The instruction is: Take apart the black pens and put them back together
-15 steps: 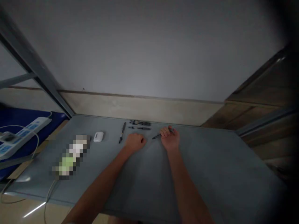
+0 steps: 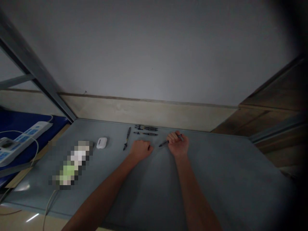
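Right hand point(image 2: 178, 146) clenched around a slim dark pen point(image 2: 164, 143) at centre right of the frame, left hand point(image 2: 141, 149) curled shut and empty on the flat grey surface point(image 2: 228, 183), just beside a slim black pen point(image 2: 126, 138)

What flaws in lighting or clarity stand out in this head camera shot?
In the head view, the picture is dim, with dark vignetting in the corners; a pixelated mosaic hides an object on the grey tabletop; glare streaks the floor; the pen in the right hand looks soft but legible.
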Tool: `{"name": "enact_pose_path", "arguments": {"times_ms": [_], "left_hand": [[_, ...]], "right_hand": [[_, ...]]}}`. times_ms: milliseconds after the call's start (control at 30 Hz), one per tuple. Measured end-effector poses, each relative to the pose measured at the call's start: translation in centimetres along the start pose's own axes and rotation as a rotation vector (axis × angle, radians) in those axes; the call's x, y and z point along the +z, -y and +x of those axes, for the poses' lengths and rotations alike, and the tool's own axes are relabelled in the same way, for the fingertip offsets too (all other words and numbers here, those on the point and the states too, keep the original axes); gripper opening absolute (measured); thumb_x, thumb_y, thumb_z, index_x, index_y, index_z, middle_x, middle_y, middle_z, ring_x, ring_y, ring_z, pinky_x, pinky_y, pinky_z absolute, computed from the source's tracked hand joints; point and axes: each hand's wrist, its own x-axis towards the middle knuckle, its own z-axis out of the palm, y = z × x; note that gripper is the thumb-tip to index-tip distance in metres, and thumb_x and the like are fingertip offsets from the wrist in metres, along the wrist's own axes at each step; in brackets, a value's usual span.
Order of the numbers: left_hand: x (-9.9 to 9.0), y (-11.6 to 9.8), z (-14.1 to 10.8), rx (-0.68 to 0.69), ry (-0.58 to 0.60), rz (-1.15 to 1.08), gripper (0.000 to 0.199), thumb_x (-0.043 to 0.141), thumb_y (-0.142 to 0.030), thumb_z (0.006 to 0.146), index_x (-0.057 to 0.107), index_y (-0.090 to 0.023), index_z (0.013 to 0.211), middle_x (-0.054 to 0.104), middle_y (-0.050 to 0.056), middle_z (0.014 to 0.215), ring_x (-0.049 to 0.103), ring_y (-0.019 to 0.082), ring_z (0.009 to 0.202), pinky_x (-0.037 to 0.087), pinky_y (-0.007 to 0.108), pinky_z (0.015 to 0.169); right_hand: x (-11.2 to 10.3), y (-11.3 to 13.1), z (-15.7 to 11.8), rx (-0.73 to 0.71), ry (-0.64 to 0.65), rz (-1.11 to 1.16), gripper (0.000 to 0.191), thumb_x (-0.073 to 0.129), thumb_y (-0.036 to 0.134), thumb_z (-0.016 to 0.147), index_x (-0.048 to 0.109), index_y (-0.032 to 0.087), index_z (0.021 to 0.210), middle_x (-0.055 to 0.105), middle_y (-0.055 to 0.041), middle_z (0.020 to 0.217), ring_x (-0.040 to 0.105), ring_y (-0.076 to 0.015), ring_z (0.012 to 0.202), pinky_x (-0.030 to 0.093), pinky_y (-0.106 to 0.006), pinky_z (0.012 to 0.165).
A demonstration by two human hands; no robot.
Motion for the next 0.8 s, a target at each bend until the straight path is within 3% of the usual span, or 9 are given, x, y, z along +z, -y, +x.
{"name": "enact_pose_path", "arguments": {"times_ms": [567, 800], "left_hand": [[-0.19, -0.02, 0.2, -0.026, 0.029, 0.024, 0.038, 0.039, -0.037, 0.087, 0.071, -0.016, 0.087, 0.071, 0.011, 0.084, 0.065, 0.021, 0.074, 0.048, 0.031, 0.069], [0.01, 0.23, 0.29, -0.011, 0.04, -0.005, 0.039, 0.036, -0.036, 0.088, 0.07, -0.017, 0.087, 0.07, 0.012, 0.084, 0.065, 0.023, 0.076, 0.046, 0.033, 0.07]], "right_hand": [[-0.27, -0.84, 0.5, 0.048, 0.008, 0.021, 0.02, 0.049, 0.026, 0.084, 0.04, 0.021, 0.066, 0.019, 0.0077, 0.048, 0.023, -0.0087, 0.039, 0.025, -0.023, 0.036], [-0.19, -0.81, 0.48, 0.07, 0.0, 0.031, 0.022, 0.05, 0.038, 0.084, 0.045, 0.021, 0.071, 0.019, 0.008, 0.048, 0.026, -0.0089, 0.04, 0.026, -0.023, 0.036]]}}
